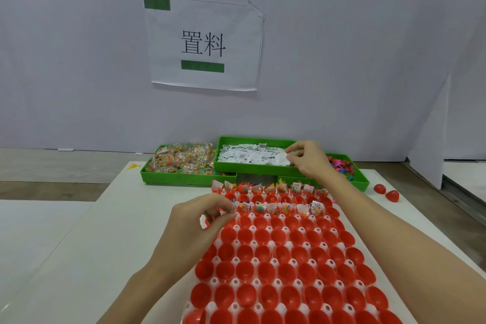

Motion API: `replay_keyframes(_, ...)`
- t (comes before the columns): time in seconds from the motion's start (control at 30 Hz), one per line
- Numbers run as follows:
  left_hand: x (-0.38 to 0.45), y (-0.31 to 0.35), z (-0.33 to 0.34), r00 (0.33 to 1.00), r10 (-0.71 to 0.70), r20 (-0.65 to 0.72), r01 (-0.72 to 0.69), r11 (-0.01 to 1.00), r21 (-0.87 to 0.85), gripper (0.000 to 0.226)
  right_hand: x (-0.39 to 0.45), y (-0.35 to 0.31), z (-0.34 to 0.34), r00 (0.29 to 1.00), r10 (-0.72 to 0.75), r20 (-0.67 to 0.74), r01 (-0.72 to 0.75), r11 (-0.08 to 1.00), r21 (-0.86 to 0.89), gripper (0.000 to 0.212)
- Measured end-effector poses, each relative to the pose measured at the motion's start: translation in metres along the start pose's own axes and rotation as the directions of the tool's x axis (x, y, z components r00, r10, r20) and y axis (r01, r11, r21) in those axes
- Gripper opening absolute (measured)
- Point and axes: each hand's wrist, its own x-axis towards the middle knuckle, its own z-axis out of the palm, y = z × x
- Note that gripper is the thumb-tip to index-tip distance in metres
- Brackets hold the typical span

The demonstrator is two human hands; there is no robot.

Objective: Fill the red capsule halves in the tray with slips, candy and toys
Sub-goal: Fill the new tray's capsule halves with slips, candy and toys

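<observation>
Left hand (196, 221) pinching small candy and toy pieces over tray (265, 271), right hand (309, 159) outstretched, pinching slips (252, 155).

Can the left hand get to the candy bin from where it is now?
Probably yes. The left hand sits at the tray's left edge, pinching small items, and the candy bin lies straight ahead with bare table between. Its full grip is the only hindrance.

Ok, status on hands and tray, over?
Left hand pinching candy and toy at the tray's third row. Right hand picking slips from the middle bin. Two far rows filled, rest empty. Nothing in the way.
</observation>
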Motion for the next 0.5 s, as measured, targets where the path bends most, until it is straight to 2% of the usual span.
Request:
replay_keyframes(0.13,-0.0001,0.002,-0.0001,1.0,0.001,0.004,-0.001,1.0,-0.014,0.007,0.0008,0.0061,-0.0007,0.999,-0.014,-0.043,0.012,0.999,-0.045,0.018)
replay_keyframes(0.3,-0.0005,0.001,0.0,0.998,-0.059,-0.027,0.058,0.998,-0.033,0.016,0.0029,0.0039,0.0035,0.984,-0.127,-0.123,0.101,0.975,-0.197,0.019)
replay_keyframes(0.5,0.0004,0.0025,-0.0004,0.995,-0.095,-0.041,0.091,0.992,-0.088,0.02,0.0046,0.0077,0.0066,0.991,-0.093,-0.098,0.072,0.976,-0.205,0.021)
